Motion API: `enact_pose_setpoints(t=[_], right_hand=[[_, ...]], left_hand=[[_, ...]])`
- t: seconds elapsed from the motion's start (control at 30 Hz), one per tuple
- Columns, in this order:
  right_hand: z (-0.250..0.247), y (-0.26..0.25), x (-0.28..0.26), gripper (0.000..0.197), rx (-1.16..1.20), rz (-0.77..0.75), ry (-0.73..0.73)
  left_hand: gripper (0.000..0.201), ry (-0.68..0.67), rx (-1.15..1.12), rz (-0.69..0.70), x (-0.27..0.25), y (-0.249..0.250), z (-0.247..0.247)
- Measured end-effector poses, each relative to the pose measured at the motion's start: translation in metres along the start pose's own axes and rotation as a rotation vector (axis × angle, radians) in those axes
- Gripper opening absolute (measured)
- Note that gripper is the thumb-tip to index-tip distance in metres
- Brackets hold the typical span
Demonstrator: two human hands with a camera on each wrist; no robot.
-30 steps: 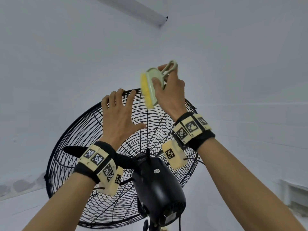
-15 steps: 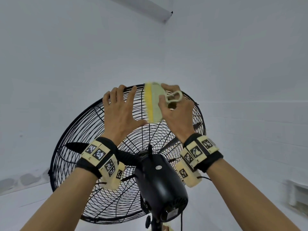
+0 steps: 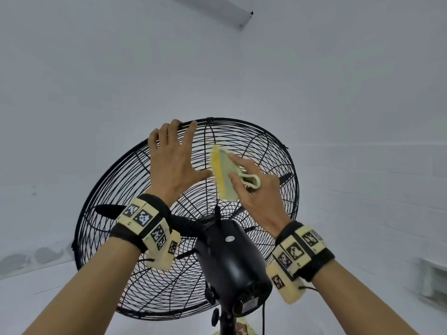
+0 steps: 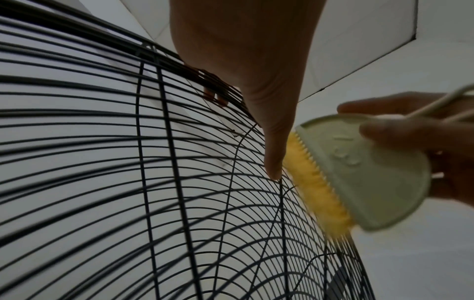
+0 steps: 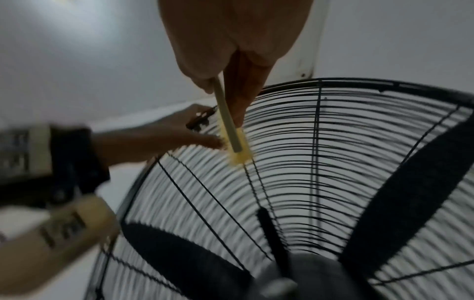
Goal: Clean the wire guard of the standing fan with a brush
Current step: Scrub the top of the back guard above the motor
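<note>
A black standing fan's round wire guard [image 3: 266,151] faces away from me, seen from behind, with its black motor housing [image 3: 232,259] low in the middle. My left hand [image 3: 173,160] lies flat and spread against the upper left of the guard, fingertips at the rim. My right hand [image 3: 256,189] grips a pale green brush [image 3: 226,176] with yellow bristles, and the bristles press on the wires just right of the left thumb. In the left wrist view the brush [image 4: 359,172] lies along the guard [image 4: 128,162]. In the right wrist view, blurred, the brush [image 5: 231,132] touches the guard [image 5: 320,152].
White walls and ceiling surround the fan, with a white duct [image 3: 217,10] overhead. Black blades [image 3: 108,211] sit inside the guard. The fan's pole [image 3: 226,322] and a black cord [image 3: 263,317] drop below the motor. A white ledge [image 3: 433,279] is at the lower right.
My right hand has brought the brush down from above the rim onto the guard and stroked it downward over the wires. The left hand stays flat on the guard.
</note>
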State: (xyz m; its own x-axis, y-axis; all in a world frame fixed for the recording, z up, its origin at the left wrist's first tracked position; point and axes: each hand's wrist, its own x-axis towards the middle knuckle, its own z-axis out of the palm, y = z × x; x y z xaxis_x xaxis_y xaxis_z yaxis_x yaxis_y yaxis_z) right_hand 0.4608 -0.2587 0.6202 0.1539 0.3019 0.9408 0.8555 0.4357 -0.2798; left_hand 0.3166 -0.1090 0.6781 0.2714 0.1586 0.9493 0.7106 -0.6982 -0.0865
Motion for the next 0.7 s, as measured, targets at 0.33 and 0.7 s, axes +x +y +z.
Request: enact_pose_setpoints(t=[0.33, 0.7], right_hand=[[0.009, 0.008, -0.006, 0.054, -0.071, -0.077, -0.012], [0.016, 0.016, -0.032, 0.058, -0.043, 0.000, -0.030]], left_hand=[[0.125, -0.018, 0.000, 0.030, 0.002, 0.003, 0.003], [0.126, -0.033, 0.013, 0.042, 0.000, -0.002, 0.003]])
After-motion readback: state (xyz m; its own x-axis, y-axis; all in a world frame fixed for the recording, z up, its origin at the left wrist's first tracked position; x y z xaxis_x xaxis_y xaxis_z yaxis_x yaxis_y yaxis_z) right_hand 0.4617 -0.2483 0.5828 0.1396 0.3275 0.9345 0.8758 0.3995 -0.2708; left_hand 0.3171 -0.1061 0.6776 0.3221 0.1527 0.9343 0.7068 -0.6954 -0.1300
